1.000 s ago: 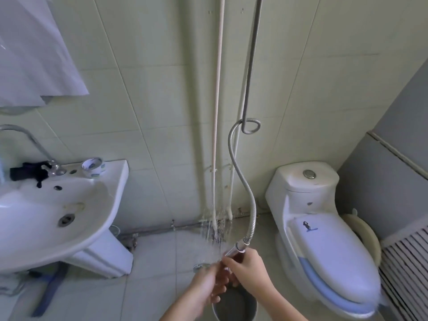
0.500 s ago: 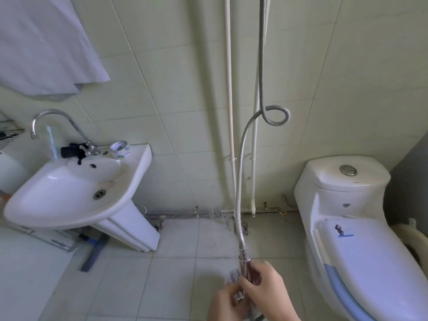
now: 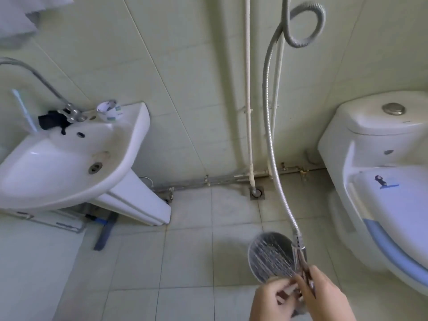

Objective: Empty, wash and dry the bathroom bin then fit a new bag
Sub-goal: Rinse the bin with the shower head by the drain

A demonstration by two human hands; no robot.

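Bin [image 3: 271, 258], small, round, grey, sits low centre-right of the view, tipped so its mouth faces the camera; it is off the floor tiles [image 3: 185, 262], held at its near rim. Water streaks run across its inside. Left hand [image 3: 271, 302] has fingers curled at the bin's lower rim, gripping it; exact finger placement is partly blurred. Right hand [image 3: 328, 300] is wrapped round the chrome shower handle [image 3: 301, 258], which stands just right of the bin & touches or nearly touches its edge, can't tell which. Spray head itself is hidden btwn the hands. Metal hose [image 3: 268, 112] rises from the handle up the wall, looping near the top edge [image 3: 303, 24]. White pipe [image 3: 248, 89] runs down the wall to a floor drain [image 3: 256, 193], well behind the bin. Pedestal sink [image 3: 69, 158] at left, w/ a curved tap [image 3: 34, 77], a black item beside the tap base [image 3: 52, 120] & a small white cup [image 3: 108, 110] on the rim. Toilet [image 3: 382, 170] at right, lid down, round flush button [image 3: 393, 108] on the cistern; bin is near its front left side but apart from it.
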